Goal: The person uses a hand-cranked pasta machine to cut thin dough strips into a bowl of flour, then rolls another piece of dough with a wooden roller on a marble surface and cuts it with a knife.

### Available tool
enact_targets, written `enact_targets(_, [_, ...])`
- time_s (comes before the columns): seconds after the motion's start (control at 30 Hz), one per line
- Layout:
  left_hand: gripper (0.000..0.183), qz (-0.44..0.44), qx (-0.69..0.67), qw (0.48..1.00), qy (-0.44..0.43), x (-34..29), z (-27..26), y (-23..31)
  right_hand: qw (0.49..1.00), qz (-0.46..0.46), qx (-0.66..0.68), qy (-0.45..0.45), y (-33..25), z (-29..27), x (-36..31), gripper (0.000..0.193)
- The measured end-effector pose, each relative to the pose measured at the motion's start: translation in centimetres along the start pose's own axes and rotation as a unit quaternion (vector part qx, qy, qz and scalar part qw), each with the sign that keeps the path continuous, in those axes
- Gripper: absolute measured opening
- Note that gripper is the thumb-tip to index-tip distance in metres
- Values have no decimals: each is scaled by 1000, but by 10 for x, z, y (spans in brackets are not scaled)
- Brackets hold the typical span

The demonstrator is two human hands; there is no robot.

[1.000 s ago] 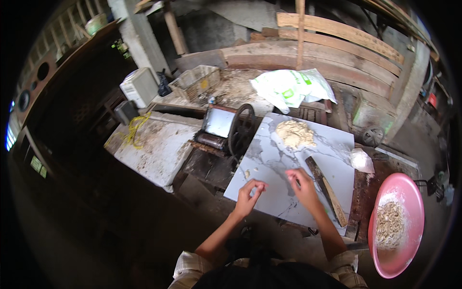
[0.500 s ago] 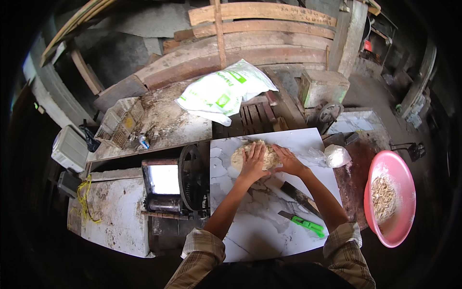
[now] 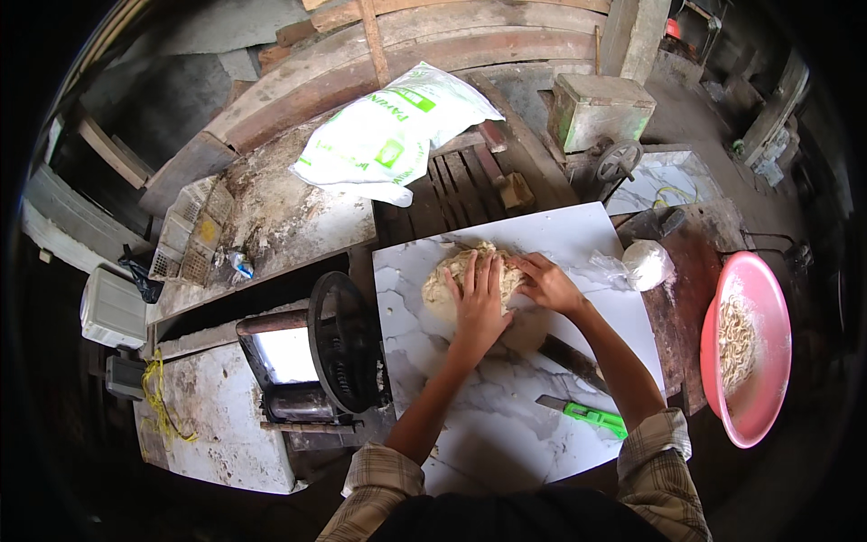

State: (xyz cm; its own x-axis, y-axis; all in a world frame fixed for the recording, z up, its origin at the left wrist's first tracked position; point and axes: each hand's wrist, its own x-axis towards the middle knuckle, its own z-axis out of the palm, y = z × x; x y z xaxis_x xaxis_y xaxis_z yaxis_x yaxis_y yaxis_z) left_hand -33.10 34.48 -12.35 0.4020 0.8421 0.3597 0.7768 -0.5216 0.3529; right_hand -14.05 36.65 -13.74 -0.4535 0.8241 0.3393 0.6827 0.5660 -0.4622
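A lump of pale, rough dough (image 3: 439, 291) lies on the marble-patterned board (image 3: 492, 425). My left hand (image 3: 482, 303) presses flat on top of it, fingers stretched and apart. At the dough's right edge my right hand (image 3: 551, 285) has its fingers bent inward over the side, gripping it; the fingertips are partly hidden. Nearer me on the board lie a dark flat blade (image 3: 571, 359), partly covered by my right forearm, and a green utility knife (image 3: 596, 417) with its blade out.
Left of the board stands a roller machine with a dark wheel (image 3: 343, 343). At right are a pink basin (image 3: 784, 352) holding noodle-like strands and a clear bag of white stuff (image 3: 647, 266). A white-and-green sack (image 3: 397, 135) and a plastic crate (image 3: 190, 230) sit farther back.
My right hand's fingers have gone from spread beside the dough to bent over its edge. My left hand stays flat on the dough. The whole view has shifted and tilted somewhat.
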Motion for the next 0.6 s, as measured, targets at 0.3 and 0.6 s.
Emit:
enact_targets(0.3, [96, -6, -5, 1000, 2, -4, -6, 3, 975, 148, 129, 104, -9, 10, 2, 41])
enact_targets(0.6, [98, -5, 4, 1000, 14, -7, 0, 4, 823, 361, 381, 216, 12, 28, 6, 27])
